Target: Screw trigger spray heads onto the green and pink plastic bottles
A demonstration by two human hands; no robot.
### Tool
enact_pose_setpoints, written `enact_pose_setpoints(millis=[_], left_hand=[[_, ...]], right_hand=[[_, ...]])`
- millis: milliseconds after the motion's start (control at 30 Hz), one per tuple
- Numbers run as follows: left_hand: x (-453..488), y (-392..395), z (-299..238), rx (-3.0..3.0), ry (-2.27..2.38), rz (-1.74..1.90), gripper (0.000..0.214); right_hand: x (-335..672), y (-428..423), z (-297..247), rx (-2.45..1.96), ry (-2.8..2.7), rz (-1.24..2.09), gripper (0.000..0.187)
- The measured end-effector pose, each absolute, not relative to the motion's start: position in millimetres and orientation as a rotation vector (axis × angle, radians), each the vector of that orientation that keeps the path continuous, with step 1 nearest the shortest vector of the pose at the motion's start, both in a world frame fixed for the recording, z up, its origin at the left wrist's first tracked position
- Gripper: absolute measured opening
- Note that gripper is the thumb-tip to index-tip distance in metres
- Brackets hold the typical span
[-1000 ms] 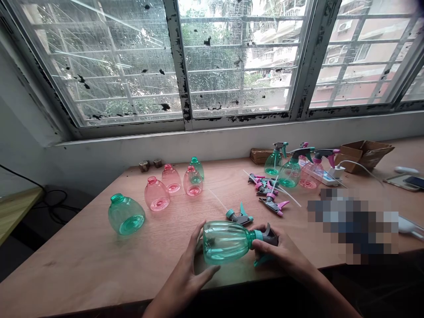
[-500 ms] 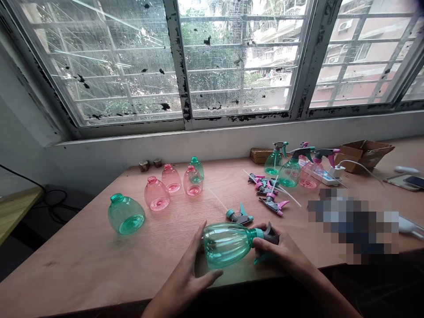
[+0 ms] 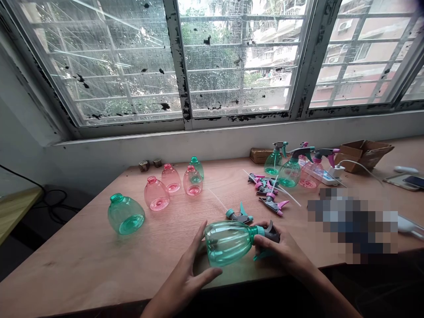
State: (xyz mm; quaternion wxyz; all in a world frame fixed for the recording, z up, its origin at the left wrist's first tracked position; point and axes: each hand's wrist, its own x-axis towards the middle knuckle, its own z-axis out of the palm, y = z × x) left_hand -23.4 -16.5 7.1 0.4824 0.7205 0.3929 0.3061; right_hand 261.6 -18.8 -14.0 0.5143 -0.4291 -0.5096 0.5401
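Observation:
A green see-through spray bottle (image 3: 228, 242) lies on its side near the front edge of the wooden table (image 3: 82, 260). My left hand (image 3: 190, 276) cups its base, thumb and fingers round it. My right hand (image 3: 281, 251) is closed on the grey and green trigger head (image 3: 270, 235) at the bottle's neck. A loose green trigger head (image 3: 240, 215) with a thin white tube lies just behind the bottle.
A capless green bottle (image 3: 126, 215) and pink bottles (image 3: 156, 194) stand at the left. Loose pink trigger heads (image 3: 270, 194) and three assembled sprayers (image 3: 293, 168) sit at the right back, with a cardboard box (image 3: 362, 152), a phone (image 3: 414, 181) and a blurred patch.
The bottle has shifted and turned slightly between my hands; my right fingers have regripped at the neck. Everything else on the table is as before.

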Motion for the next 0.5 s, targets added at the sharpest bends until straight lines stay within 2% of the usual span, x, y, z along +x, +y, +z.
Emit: enact_pose_setpoints(millis=[167, 333, 500], left_hand=[[-23.2, -17.3, 5.1, 1.752, 0.934, 0.727, 0.097], [-25.5, -16.1, 3.6, 1.733, 1.020, 0.733, 0.083], [-21.1, -16.8, 5.8, 1.758, 0.922, 0.752, 0.090]], right_hand=[[260.2, -18.5, -13.0, -1.008, -1.189, 1.316, 0.041], [261.0, -18.7, -14.2, -1.006, -1.213, 1.318, 0.040], [260.4, -19.8, -13.0, -1.015, -1.202, 1.295, 0.038]])
